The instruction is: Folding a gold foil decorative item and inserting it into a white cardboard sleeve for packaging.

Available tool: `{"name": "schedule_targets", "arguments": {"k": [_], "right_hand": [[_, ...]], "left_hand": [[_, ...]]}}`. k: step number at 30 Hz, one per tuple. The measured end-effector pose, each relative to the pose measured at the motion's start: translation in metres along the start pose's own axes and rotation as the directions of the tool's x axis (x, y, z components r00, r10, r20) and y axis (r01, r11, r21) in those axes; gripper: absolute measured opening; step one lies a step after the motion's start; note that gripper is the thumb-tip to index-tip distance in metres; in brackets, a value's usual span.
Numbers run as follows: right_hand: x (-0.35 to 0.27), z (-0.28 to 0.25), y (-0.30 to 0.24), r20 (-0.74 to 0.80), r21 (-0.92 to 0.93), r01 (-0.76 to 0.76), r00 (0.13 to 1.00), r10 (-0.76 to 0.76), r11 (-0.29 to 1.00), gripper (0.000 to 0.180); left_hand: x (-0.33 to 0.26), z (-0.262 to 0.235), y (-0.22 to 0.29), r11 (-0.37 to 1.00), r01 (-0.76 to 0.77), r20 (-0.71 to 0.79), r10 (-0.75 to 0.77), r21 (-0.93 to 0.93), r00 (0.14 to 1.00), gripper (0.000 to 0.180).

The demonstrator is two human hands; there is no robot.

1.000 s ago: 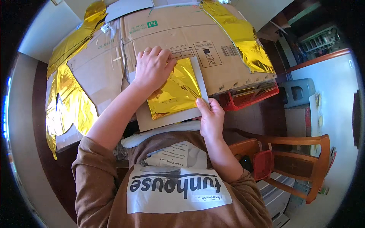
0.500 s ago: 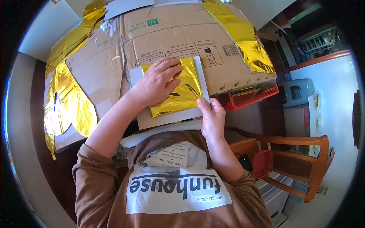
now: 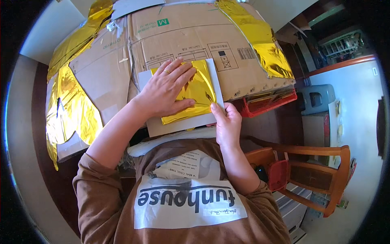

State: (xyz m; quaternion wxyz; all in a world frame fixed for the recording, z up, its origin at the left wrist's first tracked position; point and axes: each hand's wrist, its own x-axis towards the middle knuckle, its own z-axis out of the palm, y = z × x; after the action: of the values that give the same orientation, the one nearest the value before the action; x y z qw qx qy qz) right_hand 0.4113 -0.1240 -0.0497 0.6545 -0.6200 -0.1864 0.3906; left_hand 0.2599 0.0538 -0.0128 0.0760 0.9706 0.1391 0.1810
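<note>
A flat white board [image 3: 159, 128] is tilted in front of me at the near edge of the cardboard. On it lies a smaller sheet of shiny gold foil [image 3: 204, 91], with creases near its lower right part. My left hand [image 3: 167, 90] rests flat over the foil's left and middle part, fingers stretched out and thumb spread toward the right. At the board's right edge my right hand [image 3: 228, 125] pinches board and foil near the lower right corner, thumb on top; its other fingers are partly hidden behind the board.
Flattened brown cardboard [image 3: 174, 40] covers the work surface. Cut gold foil pieces [image 3: 77, 107] lie at the left, and a gold strip [image 3: 260, 44] at the right. A red basket [image 3: 270, 105] sits below the right edge. A wooden chair [image 3: 315, 168] stands at my right.
My left hand has flattened and its fingers have straightened on the foil, the thumb spreading lower. The foil looks smoother there. My right hand keeps its grip.
</note>
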Motion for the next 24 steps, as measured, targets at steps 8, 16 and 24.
{"name": "schedule_targets", "arguments": {"k": [8,16,24], "right_hand": [[0.002,-0.009,-0.02,0.067,-0.553,0.143,0.99,-0.127,0.821,0.036],[0.024,-0.013,-0.061,0.359,-0.791,0.585,0.679,-0.64,0.177,0.025],[0.08,0.032,-0.038,0.73,-0.674,0.731,0.634,-0.255,-0.111,0.07]], "left_hand": [[-0.007,0.004,-0.003,0.999,0.019,0.086,-0.021,0.026,0.996,0.087],[-0.011,0.001,-0.005,0.996,-0.006,0.11,-0.004,0.084,0.994,0.089],[-0.012,0.003,-0.008,0.997,-0.018,0.088,0.011,0.069,0.996,0.091]]}}
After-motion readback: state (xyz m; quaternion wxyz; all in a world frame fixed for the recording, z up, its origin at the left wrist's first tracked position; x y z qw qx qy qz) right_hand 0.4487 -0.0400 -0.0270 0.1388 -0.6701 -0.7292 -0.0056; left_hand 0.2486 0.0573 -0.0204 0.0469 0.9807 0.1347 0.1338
